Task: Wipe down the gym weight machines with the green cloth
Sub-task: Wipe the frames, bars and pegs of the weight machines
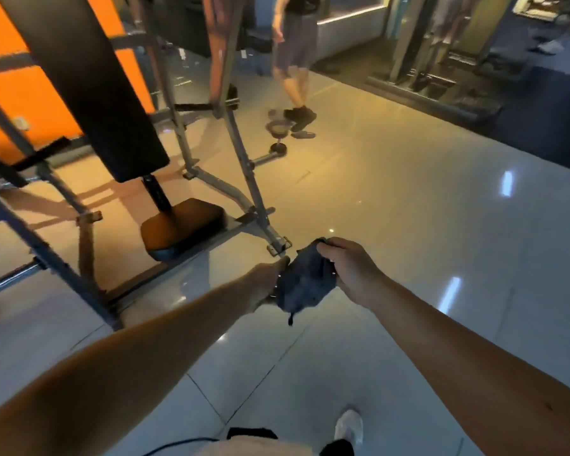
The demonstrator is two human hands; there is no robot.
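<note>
A crumpled cloth, dark blue-grey in the dim light, hangs bunched between both hands above the tiled floor; the right hand grips its upper right side, fingers curled over the top edge; the left hand holds its left edge, fingertips tucked against the folds and mostly hidden; a short tail of fabric dangles below the bundle. Just beyond the hands, to the left, stands a weight machine with a grey tubular frame; its bolted foot plate lies near the cloth but apart from it; a long black back pad tilts above a padded seat that catches an orange glow. Behind the machine rises an orange wall. Farther off, a second person in dark shorts and black shoes stands on the glossy floor beside a small dumbbell; another grey rack stands at the far right on dark matting. At the bottom edge the wearer's pale shoe shows on the tiles.
</note>
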